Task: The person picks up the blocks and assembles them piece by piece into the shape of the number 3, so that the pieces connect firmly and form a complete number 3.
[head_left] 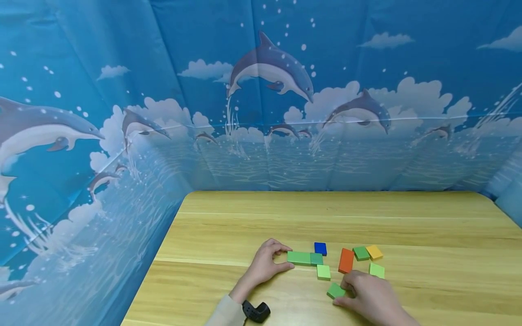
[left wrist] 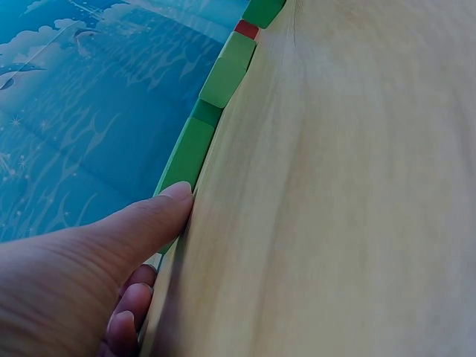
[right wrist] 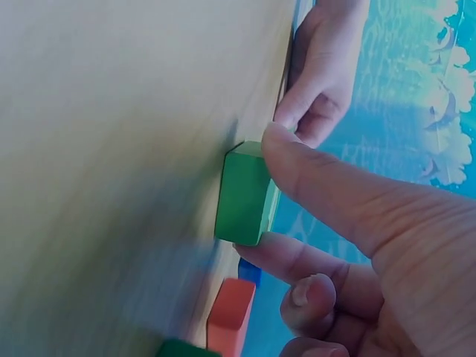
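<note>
My left hand [head_left: 265, 263] pinches the left end of a long light-green block [head_left: 299, 258], with the thumb on the near side and the fingers on the far side. Against that block's right end lies a darker green square block [head_left: 316, 259]. A lime-green square block [head_left: 323, 272] sits just in front of it, and a blue block [head_left: 320, 248] just behind. Between thumb and forefinger my right hand [head_left: 371, 292] holds a green block [right wrist: 244, 193], seen low over or on the table in the head view, nearer me than the lime-green one.
To the right lie an orange-red block [head_left: 345, 261], a dark green block [head_left: 361, 253], a yellow block [head_left: 374, 252] and another lime-green block [head_left: 377, 270]. A black wrist device [head_left: 257, 312] is by the left sleeve. A dolphin-print curtain [head_left: 269, 158] borders the wooden table [head_left: 228, 217].
</note>
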### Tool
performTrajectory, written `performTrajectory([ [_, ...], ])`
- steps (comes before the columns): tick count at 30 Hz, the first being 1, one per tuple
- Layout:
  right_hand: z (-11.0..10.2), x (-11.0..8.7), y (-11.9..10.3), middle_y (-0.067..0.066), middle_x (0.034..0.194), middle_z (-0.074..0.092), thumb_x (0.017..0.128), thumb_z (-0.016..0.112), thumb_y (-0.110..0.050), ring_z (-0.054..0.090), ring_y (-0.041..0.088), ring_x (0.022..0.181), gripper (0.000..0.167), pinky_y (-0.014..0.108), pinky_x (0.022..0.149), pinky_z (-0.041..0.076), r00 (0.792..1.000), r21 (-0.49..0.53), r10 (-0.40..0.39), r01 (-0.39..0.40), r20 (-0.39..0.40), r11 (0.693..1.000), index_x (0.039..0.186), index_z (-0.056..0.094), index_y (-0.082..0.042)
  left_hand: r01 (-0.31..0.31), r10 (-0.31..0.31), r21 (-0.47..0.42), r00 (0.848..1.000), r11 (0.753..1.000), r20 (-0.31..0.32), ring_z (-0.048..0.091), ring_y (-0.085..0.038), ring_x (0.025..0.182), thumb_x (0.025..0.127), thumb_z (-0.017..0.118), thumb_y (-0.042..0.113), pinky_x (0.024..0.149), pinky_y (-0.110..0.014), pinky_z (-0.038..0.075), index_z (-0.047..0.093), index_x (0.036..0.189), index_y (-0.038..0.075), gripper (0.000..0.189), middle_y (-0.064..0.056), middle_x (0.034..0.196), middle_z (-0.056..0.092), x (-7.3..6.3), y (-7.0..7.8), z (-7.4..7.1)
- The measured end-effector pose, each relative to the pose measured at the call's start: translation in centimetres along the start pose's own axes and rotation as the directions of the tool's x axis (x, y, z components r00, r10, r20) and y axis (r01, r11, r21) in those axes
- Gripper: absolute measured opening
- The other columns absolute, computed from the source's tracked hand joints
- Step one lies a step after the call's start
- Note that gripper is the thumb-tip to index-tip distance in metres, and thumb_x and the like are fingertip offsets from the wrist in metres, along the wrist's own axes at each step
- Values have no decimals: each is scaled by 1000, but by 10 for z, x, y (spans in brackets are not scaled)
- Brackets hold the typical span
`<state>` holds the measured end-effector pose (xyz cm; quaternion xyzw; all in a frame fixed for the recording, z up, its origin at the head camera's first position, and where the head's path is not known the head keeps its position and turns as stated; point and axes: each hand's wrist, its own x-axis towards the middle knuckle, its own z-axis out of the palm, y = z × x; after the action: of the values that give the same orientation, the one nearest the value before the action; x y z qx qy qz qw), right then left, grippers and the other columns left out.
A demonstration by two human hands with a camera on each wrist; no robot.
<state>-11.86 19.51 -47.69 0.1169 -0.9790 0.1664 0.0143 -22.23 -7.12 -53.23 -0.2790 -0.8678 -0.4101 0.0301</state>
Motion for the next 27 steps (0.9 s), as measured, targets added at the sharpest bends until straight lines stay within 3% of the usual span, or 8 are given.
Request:
performTrajectory([
  [5,3,2,-4,-16,61,34,64,80,-54,31,1,55,44,22,51,26,998,-22,-43,42,-41,999,66,46,-26,3,-3,-4,1000,1000,2,46,-4,83,76,80,33,75,-23,42,70,108,16,38,9,94,52,0,0,0],
  [11,5,6,-10,-14,58,35,63,80,-54,32,2,53,44,23,50,26,1000,-10,-16,16,-10,1000,65,47,-26,6,-6,-4,1000,1000,1,46,-4,82,76,81,32,75,-22,41,70,108,16,38,9,93,51,0,1,-1],
  [27,7,9,-12,-17,60,38,63,81,-53,35,1,53,36,24,47,31,999,15,-29,30,-36,999,70,57,-26,14,-14,-7,1000,1000,13,45,-5,82,77,79,34,75,-23,41,70,109,17,37,9,93,51,0,1,-1],
])
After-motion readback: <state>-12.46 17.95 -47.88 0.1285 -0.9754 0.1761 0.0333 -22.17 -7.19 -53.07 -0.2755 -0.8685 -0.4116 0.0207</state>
